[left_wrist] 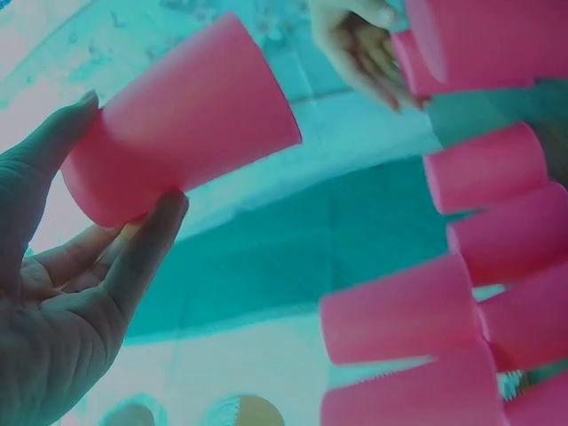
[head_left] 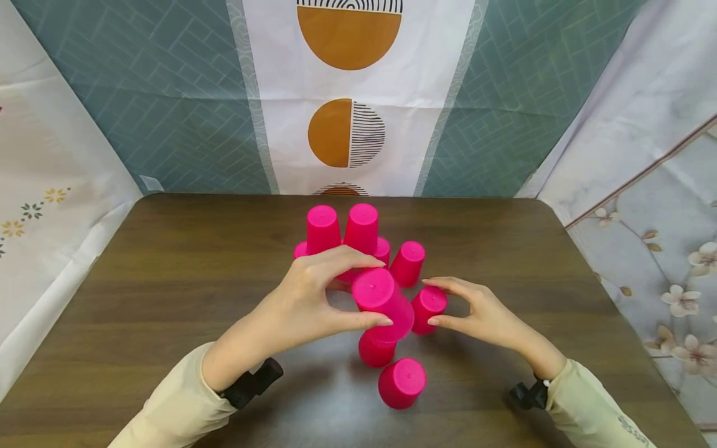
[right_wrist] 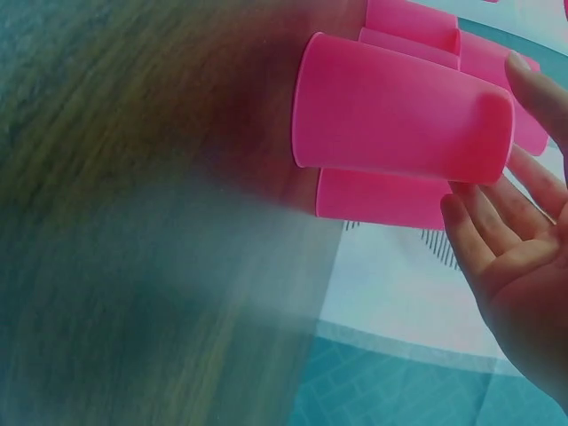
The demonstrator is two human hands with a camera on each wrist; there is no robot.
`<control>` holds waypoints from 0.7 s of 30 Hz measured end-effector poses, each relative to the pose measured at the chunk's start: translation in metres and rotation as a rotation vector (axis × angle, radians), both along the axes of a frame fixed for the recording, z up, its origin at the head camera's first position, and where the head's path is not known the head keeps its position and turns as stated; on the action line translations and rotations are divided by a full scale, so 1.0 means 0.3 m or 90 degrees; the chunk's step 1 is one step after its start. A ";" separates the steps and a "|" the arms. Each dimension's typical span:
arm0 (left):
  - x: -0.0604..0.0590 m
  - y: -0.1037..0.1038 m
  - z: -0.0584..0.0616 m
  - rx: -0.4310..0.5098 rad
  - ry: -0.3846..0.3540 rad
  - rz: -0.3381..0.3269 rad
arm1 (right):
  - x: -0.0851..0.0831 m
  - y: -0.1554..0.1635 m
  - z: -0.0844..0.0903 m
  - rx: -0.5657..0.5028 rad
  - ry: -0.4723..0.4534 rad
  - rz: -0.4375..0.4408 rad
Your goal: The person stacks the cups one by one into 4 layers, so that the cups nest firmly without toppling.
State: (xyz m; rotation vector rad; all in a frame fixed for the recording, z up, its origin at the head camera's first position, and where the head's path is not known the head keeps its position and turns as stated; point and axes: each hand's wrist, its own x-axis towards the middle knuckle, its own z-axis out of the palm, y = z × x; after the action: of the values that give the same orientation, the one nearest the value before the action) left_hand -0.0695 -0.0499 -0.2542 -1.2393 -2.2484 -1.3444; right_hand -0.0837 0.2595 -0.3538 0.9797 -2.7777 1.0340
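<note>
My left hand (head_left: pixel 302 298) grips a pink cup (head_left: pixel 381 295) between thumb and fingers. That cup is upside down and raised over the other cups; the left wrist view shows it clear of them, its wide rim away from the palm. My right hand (head_left: pixel 482 311) has thumb and fingers round the narrow end of another upside-down pink cup (head_left: pixel 429 305). In the right wrist view the fingers of this hand lie partly behind that cup (right_wrist: pixel 404 111). Just beyond the left hand, two cups (head_left: pixel 322 229) (head_left: pixel 361 229) sit raised on lower ones, which the hand partly hides.
One pink cup (head_left: pixel 407 264) stands behind the right hand's cup. Another cup (head_left: pixel 377 350) is below the raised one, and a further cup (head_left: pixel 402 384) stands nearest me. The brown wooden table (head_left: pixel 168 274) ends at a patterned cloth (head_left: pixel 196 137) hanging behind.
</note>
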 end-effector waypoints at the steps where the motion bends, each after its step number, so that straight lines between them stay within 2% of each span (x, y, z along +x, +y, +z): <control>1: -0.001 0.010 0.005 -0.002 0.005 -0.004 | -0.002 -0.003 -0.003 0.001 -0.001 0.000; 4: -0.019 0.041 0.021 -0.008 0.017 -0.014 | -0.011 -0.010 -0.015 0.002 0.003 0.005; 8: -0.069 0.080 0.038 -0.022 0.033 -0.005 | -0.017 -0.013 -0.026 0.006 0.022 0.014; 11: -0.107 0.108 0.048 -0.052 0.016 0.020 | -0.018 -0.013 -0.026 0.013 0.039 0.016; 13: -0.123 0.125 0.055 -0.078 -0.014 0.031 | -0.019 -0.015 -0.021 0.016 0.043 0.019; 16: -0.133 0.151 0.065 -0.109 -0.053 0.022 | -0.022 -0.020 -0.014 0.021 0.042 0.026; 21: -0.158 0.201 0.071 -0.147 -0.045 0.007 | -0.028 -0.021 -0.011 0.019 0.034 0.039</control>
State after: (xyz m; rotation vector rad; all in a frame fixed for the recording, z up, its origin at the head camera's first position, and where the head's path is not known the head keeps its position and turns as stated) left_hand -0.1168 0.0105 -0.2329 -1.2655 -2.5135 -1.1682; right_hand -0.0921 0.2533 -0.3572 1.0858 -2.7444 0.9625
